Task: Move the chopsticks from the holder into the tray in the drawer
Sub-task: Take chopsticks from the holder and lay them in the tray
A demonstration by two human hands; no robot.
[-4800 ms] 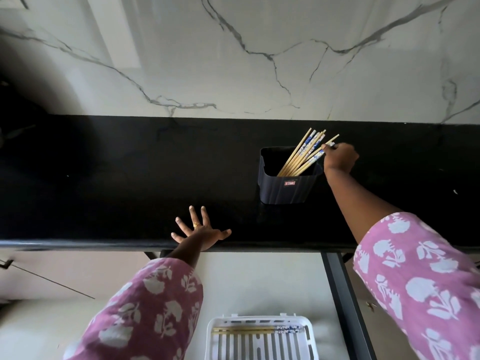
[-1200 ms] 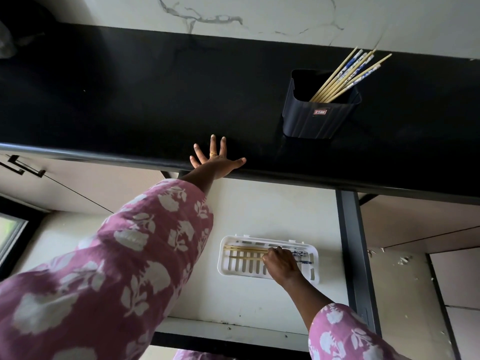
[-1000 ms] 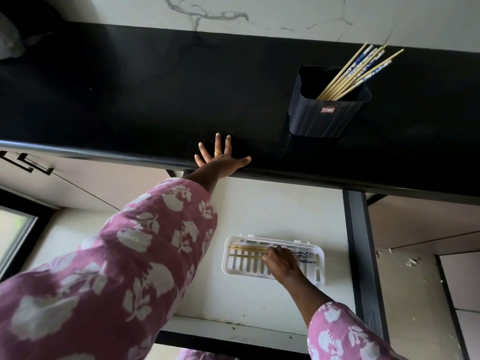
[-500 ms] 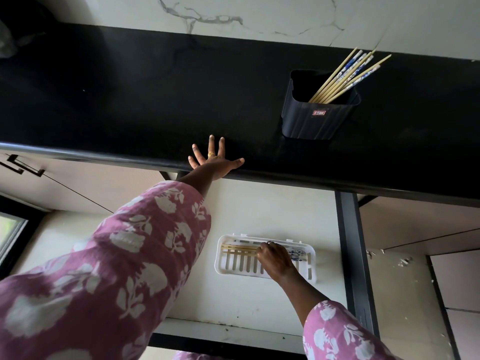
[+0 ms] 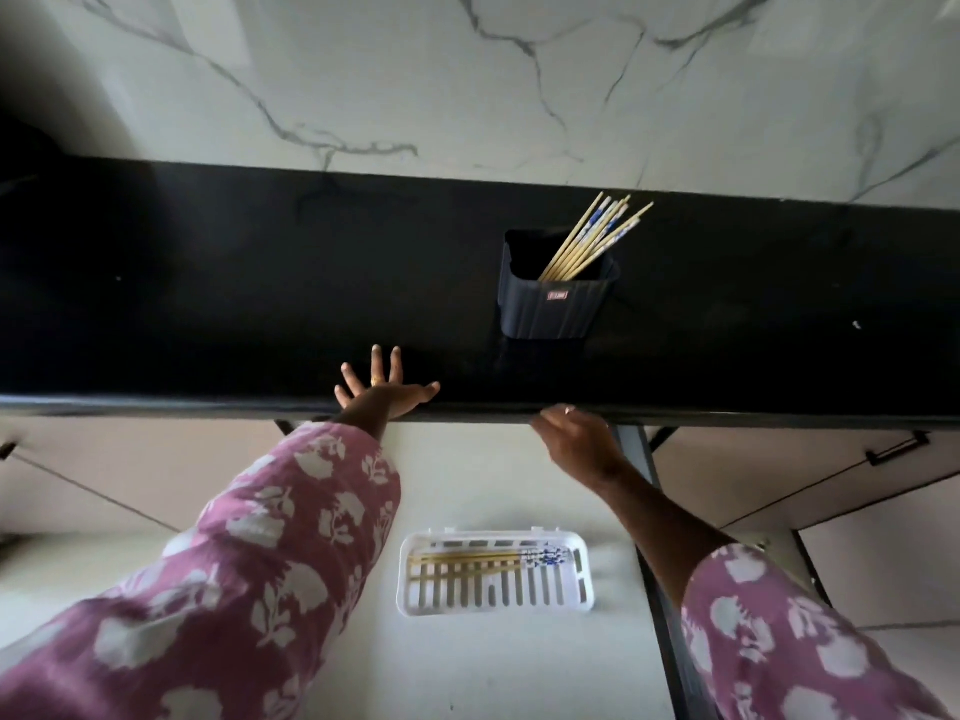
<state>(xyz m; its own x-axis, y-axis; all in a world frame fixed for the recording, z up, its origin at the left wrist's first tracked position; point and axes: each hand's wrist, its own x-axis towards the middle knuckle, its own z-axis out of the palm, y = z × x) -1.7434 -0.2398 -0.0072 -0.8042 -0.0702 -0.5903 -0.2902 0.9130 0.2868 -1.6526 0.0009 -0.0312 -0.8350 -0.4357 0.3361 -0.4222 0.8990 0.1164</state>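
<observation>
Two hands meet the black counter across mid-frame: the left hand lies flat with fingers spread, the right hand hangs empty at its front edge, fingers loosely curled. Several chopsticks lean in the dark holder below the marble wall, while others lie in the white tray in the open drawer at lower centre.

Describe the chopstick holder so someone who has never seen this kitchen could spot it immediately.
Start at the long black countertop below the white marbled wall. Right of centre on it stands the chopstick holder, a dark ribbed squarish cup with a small red label. It is the only container on the counter, with bamboo chopsticks fanning out of it toward the right.
</observation>
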